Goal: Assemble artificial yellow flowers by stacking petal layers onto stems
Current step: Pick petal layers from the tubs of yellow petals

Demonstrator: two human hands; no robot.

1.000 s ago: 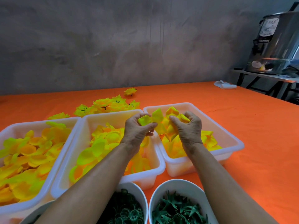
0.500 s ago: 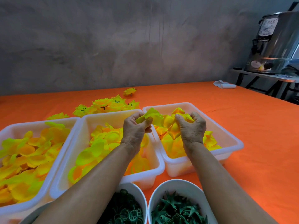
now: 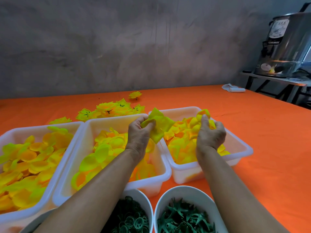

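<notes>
**Petal sorting under way, a small pile of flowers finished**

The orange table (image 3: 252, 148) carries three white tubs of loose yellow petal layers: the left tub (image 3: 42, 130), the middle tub (image 3: 107, 120) and the right tub (image 3: 242, 145). All three look well filled, so by my judgement most of the work is left. Nearer the person stand two round white bowls, the left bowl (image 3: 143, 199) holding green rings and the right bowl (image 3: 190, 190) holding green star-shaped pieces. Behind the tubs lies a heap of finished flowers (image 3: 111, 110), perhaps six or seven, with one stray flower (image 3: 135, 95) farther back.

Above the right tub, the left hand (image 3: 138, 132) pinches one petal layer (image 3: 158, 126) in curled fingers. The right hand (image 3: 210, 133) grips a bunch of petals (image 3: 204, 113). No stem shows in either hand.
</notes>
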